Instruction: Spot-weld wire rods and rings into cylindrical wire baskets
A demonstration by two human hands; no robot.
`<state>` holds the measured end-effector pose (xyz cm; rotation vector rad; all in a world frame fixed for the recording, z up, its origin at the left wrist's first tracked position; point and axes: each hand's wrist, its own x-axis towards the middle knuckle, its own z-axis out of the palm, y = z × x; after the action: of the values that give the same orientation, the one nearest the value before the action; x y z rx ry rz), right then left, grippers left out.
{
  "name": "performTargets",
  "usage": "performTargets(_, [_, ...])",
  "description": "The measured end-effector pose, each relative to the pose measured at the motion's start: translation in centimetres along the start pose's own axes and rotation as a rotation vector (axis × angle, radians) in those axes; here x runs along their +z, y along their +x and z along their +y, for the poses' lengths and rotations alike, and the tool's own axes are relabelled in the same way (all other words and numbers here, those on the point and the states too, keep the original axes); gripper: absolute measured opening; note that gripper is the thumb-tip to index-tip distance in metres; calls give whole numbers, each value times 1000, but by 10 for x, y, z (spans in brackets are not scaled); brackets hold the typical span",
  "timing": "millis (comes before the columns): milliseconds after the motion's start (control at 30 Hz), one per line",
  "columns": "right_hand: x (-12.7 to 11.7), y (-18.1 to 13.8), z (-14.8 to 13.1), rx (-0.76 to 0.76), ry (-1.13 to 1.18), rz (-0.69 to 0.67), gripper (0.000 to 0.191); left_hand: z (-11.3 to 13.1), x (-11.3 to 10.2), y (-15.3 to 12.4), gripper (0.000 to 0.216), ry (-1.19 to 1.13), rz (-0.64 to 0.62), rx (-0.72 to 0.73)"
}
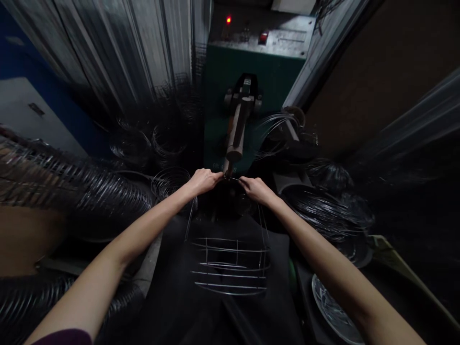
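Observation:
A wire basket frame (230,258) hangs in front of me, its rings and uprights reaching down toward my lap. My left hand (203,181) and my right hand (256,188) both pinch its top wire ring, one on each side. The ring sits right under the tip of a brown electrode arm (237,132) that juts out from a green welding machine (251,72). Both hands have the fingers closed on the wire.
Stacks of wire rings (89,187) lie at the left, and more loose wire rings (323,206) pile at the right. A round tray of short wire pieces (332,309) sits low right. Corrugated metal sheeting (118,52) stands behind. A red lamp (228,20) glows on the machine.

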<state>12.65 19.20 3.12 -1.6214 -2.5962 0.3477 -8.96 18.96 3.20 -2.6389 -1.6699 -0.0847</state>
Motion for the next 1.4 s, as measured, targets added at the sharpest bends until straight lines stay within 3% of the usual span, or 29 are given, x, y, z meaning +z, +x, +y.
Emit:
performTargets(367, [0,5,-5,8,23,7,32,-5,0,0,49,26,-48,-27])
performTargets(667, [-12,-10,3,46,174,-97,37,-11,11,2,53,-26,-24,-10])
performTargets(800, [-3,-16,0,104,34,-49,39,-10,16,4,50,-71,17,-9])
performTargets(900, [9,-27,-7,131,-94,3,40,-14,12,-8,44,-237,29,-24])
performTargets(1000, [15,-47,-9,87,-108,115,38,-24,15,-47,44,-711,15,-41])
performTargets(1067, [12,-63,-3,92,-73,228,37,-26,31,-86,49,-1149,73,-144])
performTargets(1133, [5,-78,5,136,-22,346,37,-15,58,-127,52,-1521,216,-464])
performTargets(1167, [2,-85,9,165,8,397,37,-5,73,-145,50,-1639,202,-666])
performTargets(1200, [-1,-91,12,195,40,438,37,6,86,-160,47,-1737,109,-837])
performTargets(1267, [-2,-100,12,238,104,487,35,31,104,-180,47,-1942,-169,-989])
performTargets(1300, [1,-102,10,253,131,501,34,42,107,-184,47,-2006,-232,-1022])
performTargets(1333, [5,-104,8,263,155,514,34,50,108,-184,46,-2039,-239,-1052])
performTargets(1400, [18,-106,4,274,215,560,34,58,102,-176,35,-1995,-114,-1146])
